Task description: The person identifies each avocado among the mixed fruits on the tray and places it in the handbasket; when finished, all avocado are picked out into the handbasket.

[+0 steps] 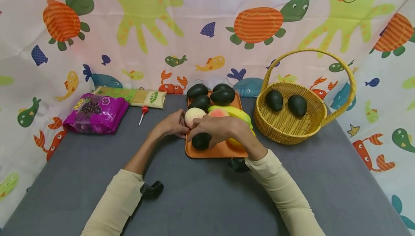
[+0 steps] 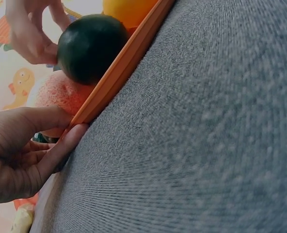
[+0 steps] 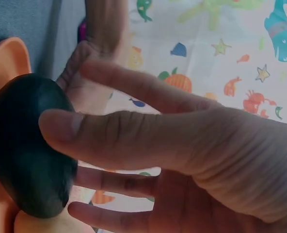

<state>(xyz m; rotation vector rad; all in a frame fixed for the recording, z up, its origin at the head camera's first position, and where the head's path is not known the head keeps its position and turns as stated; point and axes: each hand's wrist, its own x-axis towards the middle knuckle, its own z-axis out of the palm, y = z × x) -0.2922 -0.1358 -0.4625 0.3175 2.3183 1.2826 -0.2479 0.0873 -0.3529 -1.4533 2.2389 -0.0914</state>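
Observation:
In the head view, an orange tray (image 1: 228, 151) bears several dark avocados (image 1: 201, 102), two peaches (image 1: 193, 115) and yellow bananas (image 1: 238, 112). My left hand (image 1: 175, 123) pinches the tray's left edge; in the left wrist view its thumb and finger (image 2: 61, 145) meet at the rim. My right hand (image 1: 220, 127) reaches over the tray around the nearest avocado (image 1: 200, 141). Seen from the right wrist, the thumb (image 3: 66, 127) lies against that avocado (image 3: 32, 170), while the index finger stands out straight, apart from it. The avocado lies at the tray's front left.
A yellow wicker basket (image 1: 279, 135) with a tall handle stands right of the tray, two avocados (image 1: 297, 105) inside. At the left lie a purple package (image 1: 97, 115), a flat yellow-green packet (image 1: 133, 95) and a red lollipop (image 1: 144, 110). A patterned cloth (image 1: 194, 30) hangs behind the table.

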